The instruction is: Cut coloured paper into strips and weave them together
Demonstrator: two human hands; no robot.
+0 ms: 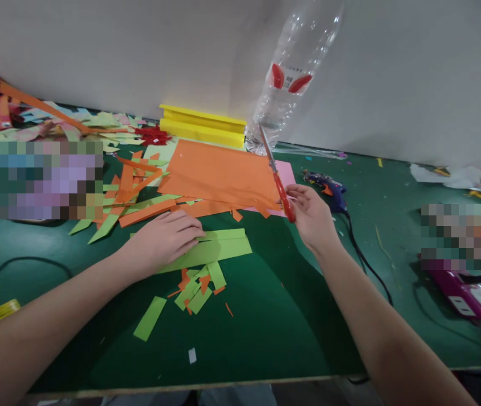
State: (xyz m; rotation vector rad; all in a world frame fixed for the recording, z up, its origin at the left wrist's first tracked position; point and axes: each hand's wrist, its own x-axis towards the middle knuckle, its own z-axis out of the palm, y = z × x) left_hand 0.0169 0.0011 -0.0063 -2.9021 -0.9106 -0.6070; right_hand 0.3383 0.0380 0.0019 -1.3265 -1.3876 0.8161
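My right hand [310, 211] grips a pair of scissors [270, 155] by the red handles. Their closed-looking metal blades point up and away, in front of the base of a clear plastic bottle. My left hand [168, 237] lies palm down with fingers loosely laid over light green paper strips [223, 245]. Small green and orange scraps [198, 287] lie just below those strips. Beyond both hands rests a large orange paper sheet [219, 175], with pink paper [286, 172] showing at its right edge.
A tilted plastic bottle [286, 79] and a folded yellow piece [202, 127] stand by the wall. Cut strips [132, 186] heap at left. At right are a blue glue gun [329, 189] with a cord and a magenta power strip [464, 293]. The table edge [223, 387] runs along the front.
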